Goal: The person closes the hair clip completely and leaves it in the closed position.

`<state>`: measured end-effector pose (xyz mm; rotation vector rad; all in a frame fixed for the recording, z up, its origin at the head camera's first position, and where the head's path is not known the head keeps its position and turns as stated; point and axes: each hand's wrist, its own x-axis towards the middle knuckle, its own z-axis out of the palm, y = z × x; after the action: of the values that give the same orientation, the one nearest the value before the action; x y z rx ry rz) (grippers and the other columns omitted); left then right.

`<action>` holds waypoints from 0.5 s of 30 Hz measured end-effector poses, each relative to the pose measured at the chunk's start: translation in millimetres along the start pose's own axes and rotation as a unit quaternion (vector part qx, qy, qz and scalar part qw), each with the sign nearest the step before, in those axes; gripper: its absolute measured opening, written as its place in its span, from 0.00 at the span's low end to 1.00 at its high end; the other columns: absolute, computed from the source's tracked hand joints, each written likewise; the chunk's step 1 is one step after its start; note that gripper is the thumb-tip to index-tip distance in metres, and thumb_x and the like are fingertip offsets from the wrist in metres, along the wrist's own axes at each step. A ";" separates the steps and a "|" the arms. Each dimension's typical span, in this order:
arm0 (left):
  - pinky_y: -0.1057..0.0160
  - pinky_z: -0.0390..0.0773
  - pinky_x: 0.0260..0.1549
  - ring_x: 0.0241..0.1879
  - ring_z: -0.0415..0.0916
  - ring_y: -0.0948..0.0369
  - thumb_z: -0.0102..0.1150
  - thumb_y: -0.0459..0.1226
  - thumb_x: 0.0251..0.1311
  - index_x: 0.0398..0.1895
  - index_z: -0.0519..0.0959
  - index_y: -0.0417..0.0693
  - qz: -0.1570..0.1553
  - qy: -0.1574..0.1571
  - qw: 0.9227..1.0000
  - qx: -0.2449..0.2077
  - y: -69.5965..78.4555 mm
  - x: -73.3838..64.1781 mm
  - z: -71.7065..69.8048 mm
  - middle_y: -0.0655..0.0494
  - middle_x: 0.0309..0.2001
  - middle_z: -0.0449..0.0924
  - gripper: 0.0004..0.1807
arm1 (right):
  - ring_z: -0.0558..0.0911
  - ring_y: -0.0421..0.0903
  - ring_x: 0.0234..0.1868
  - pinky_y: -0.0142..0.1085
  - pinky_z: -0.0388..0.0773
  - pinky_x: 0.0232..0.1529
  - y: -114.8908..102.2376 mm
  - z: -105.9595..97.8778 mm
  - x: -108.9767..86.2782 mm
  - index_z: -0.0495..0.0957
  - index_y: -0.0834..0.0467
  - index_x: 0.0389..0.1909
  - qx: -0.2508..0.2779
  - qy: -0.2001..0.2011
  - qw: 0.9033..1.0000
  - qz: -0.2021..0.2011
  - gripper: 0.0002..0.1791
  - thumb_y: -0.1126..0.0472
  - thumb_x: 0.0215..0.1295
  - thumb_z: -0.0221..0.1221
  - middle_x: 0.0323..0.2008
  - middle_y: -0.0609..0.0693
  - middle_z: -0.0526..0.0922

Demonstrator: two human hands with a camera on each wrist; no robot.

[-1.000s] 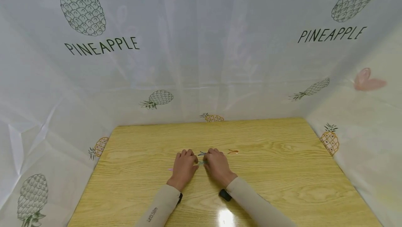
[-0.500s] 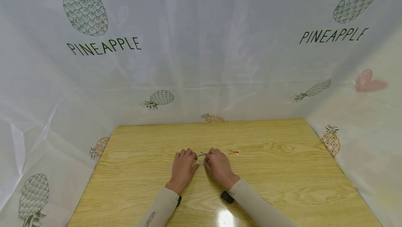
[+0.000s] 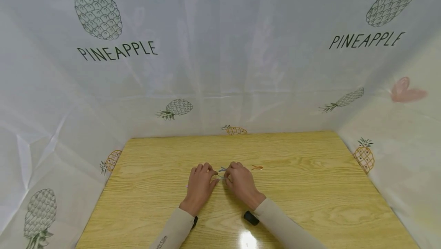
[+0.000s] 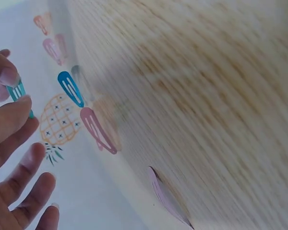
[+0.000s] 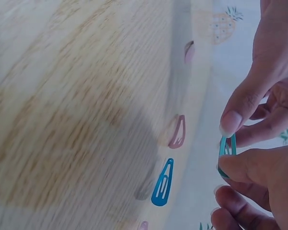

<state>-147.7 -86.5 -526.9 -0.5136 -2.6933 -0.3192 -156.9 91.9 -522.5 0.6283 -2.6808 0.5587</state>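
A teal snap hair clip [image 5: 227, 143] is held between both hands above the wooden table. My left hand [image 3: 200, 184] pinches one end between thumb and fingers, its other fingers spread apart in the left wrist view. From the opposite side, the thumb and forefinger of my right hand [image 3: 240, 182] pinch the other end, partly covering it. A blue snap hair clip [image 4: 70, 88] lies just beyond the hands. Beside it in the left wrist view is a dusty-pink clip [image 4: 98, 130]. A lilac clip [image 4: 168, 201] rests on the table to the left of my left hand.
An orange clip [image 3: 257, 167] lies to the right of my right hand. Another pink clip [image 4: 53, 50] is near it. A white pineapple-print sheet [image 3: 220, 69] rises behind the table [image 3: 296, 187] and along both sides.
My left thumb and forefinger have come in onto the end of the teal hair clip, which now tilts between the hands. Both wrists have shifted only slightly; the other clips have stayed put.
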 end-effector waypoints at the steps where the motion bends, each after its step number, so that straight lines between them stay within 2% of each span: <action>1: 0.55 0.77 0.47 0.41 0.72 0.59 0.79 0.46 0.57 0.39 0.92 0.56 0.002 0.003 1.000 0.001 -0.2 -0.5 -0.1 0.60 0.43 0.79 0.10 | 0.81 0.45 0.35 0.37 0.83 0.34 0.0 -0.2 -0.2 0.87 0.53 0.26 0.000 -0.001 1.000 -0.001 0.09 0.65 0.58 0.78 0.34 0.47 0.81; 9: 0.56 0.76 0.46 0.41 0.72 0.59 0.80 0.45 0.56 0.36 0.91 0.58 0.022 0.023 0.999 -0.007 -2.3 -2.4 -1.8 0.61 0.42 0.79 0.07 | 0.81 0.44 0.36 0.35 0.83 0.35 3.3 -3.5 -2.0 0.86 0.54 0.30 0.012 -0.012 0.999 -0.033 0.08 0.65 0.60 0.77 0.34 0.45 0.80; 15: 0.56 0.75 0.46 0.42 0.73 0.59 0.79 0.46 0.57 0.41 0.91 0.56 0.025 0.019 1.000 -0.002 -3.9 -4.2 -1.7 0.60 0.42 0.79 0.11 | 0.82 0.43 0.37 0.35 0.84 0.37 4.1 -3.9 -2.2 0.85 0.52 0.30 0.017 -0.014 0.999 -0.041 0.09 0.64 0.61 0.77 0.34 0.44 0.81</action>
<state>-145.1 -91.8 -527.6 -0.5686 -2.6398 -0.3163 -156.2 97.8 -521.2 0.7574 -2.6630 0.5778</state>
